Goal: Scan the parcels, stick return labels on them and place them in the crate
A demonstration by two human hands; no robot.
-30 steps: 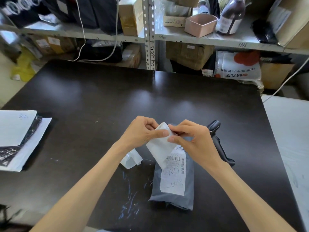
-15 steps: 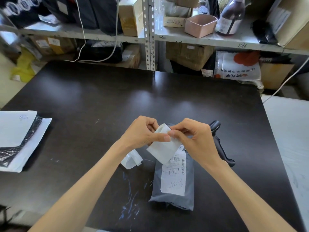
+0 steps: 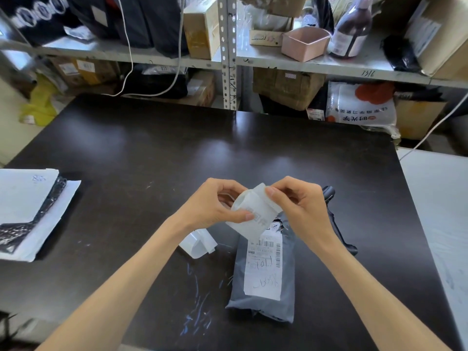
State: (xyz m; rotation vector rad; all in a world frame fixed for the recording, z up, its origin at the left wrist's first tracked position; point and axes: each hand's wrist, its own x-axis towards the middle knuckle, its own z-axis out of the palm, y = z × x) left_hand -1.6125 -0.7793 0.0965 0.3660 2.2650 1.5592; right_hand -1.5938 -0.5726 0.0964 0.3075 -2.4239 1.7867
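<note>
parcel (image 3: 263, 306) 1 | label (image 3: 253, 214) 1 | scanner (image 3: 328, 193) 1 | backing scrap (image 3: 197, 243) 1

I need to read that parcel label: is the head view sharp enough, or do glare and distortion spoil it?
Head view: the printed label on the grey parcel is evenly lit, barcode bars distinct, small text too soft to read. Head view: soft glare patches lie on the far table, off the parcel. Head view: wide-angle bending curves the shelf edge; top-left corner smeared.
</note>
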